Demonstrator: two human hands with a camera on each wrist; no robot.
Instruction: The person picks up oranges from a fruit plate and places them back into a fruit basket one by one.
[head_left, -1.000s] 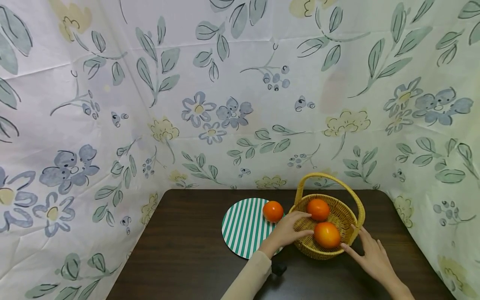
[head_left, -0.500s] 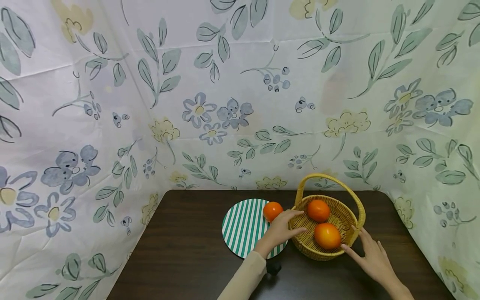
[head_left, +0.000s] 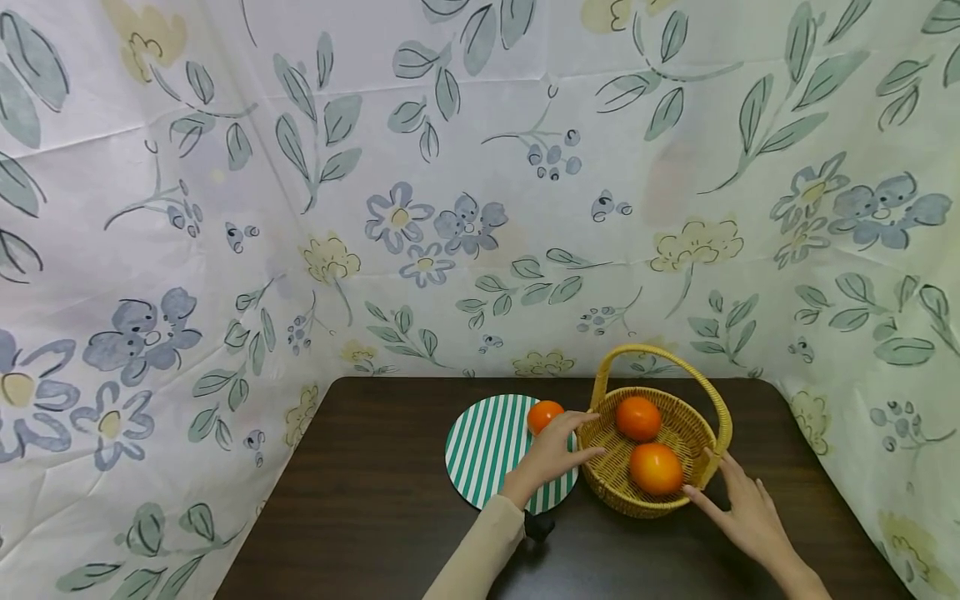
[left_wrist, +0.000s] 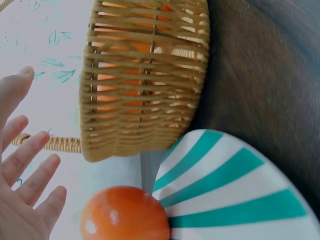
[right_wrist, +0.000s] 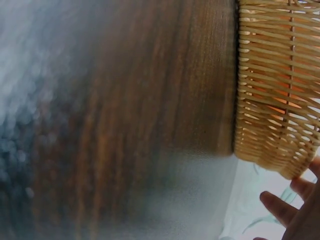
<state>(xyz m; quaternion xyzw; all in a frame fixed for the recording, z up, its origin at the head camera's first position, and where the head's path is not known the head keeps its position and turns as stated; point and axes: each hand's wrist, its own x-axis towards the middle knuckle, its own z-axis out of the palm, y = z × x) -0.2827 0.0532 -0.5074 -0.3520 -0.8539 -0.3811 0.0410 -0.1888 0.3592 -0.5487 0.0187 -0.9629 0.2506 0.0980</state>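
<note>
A yellow wicker basket (head_left: 628,505) with a tall handle stands at the back right of the table. Inside it lie two smooth orange-red fruits, one toward the back (head_left: 638,417) and one nearer (head_left: 656,468). My left hand (head_left: 549,452) is spread by the basket's left rim, over the right part of a round green-and-white striped board (head_left: 483,454). A third orange-red fruit (left_wrist: 125,216) sits at that board's edge, partly covered by the left hand in the head view. My right hand (head_left: 747,518) rests its fingertips at the basket's right rim, thumb and fingers apart.
The dark wooden table (head_left: 360,500) has rounded far corners. Floral white cloth (head_left: 480,208) hangs closely behind it and along both sides. A small black device (head_left: 538,526) is at my left wrist, beside the beige sleeve (head_left: 480,546).
My left hand has drawn back leftward, from over the basket's inside to its left rim. My right hand, the basket and the fruits stay in place.
</note>
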